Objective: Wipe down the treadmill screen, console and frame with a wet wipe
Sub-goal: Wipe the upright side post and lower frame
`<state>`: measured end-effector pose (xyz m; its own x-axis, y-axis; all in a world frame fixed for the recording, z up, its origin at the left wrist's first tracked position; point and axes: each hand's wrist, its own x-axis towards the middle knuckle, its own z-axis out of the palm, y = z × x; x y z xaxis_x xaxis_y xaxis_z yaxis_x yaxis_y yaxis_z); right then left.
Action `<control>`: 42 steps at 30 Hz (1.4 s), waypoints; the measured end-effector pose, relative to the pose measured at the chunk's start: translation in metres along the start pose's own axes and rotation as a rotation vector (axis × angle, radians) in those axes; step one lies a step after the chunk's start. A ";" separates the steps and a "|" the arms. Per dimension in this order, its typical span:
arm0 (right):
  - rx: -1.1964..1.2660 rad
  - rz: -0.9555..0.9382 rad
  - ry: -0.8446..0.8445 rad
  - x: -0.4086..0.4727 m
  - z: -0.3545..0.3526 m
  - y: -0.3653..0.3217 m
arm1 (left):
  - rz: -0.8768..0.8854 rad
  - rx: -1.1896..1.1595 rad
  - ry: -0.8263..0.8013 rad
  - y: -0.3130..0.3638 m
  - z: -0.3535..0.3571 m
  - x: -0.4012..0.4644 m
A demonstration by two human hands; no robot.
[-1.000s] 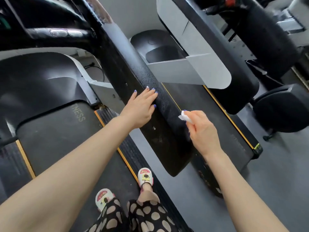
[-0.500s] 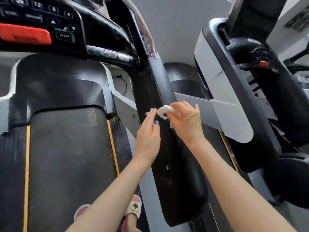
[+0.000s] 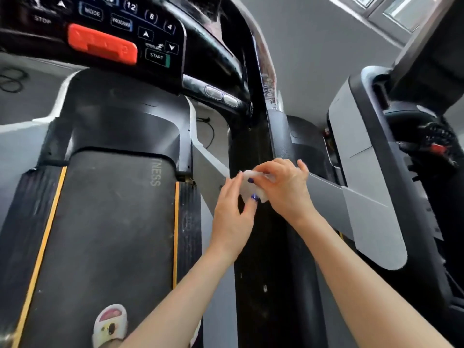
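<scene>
A small white wet wipe (image 3: pixel 251 188) is held between both hands above the treadmill's black padded right handrail (image 3: pixel 271 259). My right hand (image 3: pixel 283 189) grips the wipe's upper edge with curled fingers. My left hand (image 3: pixel 232 214) pinches its lower edge between thumb and fingertips. The black console (image 3: pixel 120 33) with its red stop key, START button and number keys fills the top left. The running belt (image 3: pixel 105 234) lies below it.
A second treadmill (image 3: pixel 371 197) with grey side panels stands close on the right. My sandalled foot (image 3: pixel 110 325) rests on the belt's lower edge. Grey floor shows between the two machines, and a cable lies on the floor at top left.
My view has tilted up from the handrail's end toward the console. My left hand left the rail and came onto the wipe, which both hands now hold together.
</scene>
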<state>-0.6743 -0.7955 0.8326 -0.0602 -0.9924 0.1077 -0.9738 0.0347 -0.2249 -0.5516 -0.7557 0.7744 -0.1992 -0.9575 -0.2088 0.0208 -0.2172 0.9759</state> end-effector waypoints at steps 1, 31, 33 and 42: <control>0.022 0.019 -0.009 0.004 -0.001 -0.001 | 0.015 0.022 0.017 -0.001 0.001 0.002; 0.504 0.116 0.231 0.121 0.057 0.075 | 0.112 -0.154 0.000 -0.059 0.087 0.102; 0.521 0.106 0.224 0.121 0.058 0.076 | 0.076 -0.185 0.084 -0.058 0.093 0.113; 0.492 0.059 0.227 0.123 0.060 0.077 | 0.186 -0.228 0.068 -0.030 0.076 0.210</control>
<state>-0.7433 -0.9224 0.7704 -0.2102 -0.9380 0.2756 -0.7532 -0.0243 -0.6574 -0.6690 -0.9361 0.7061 -0.1053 -0.9937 -0.0395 0.2718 -0.0670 0.9600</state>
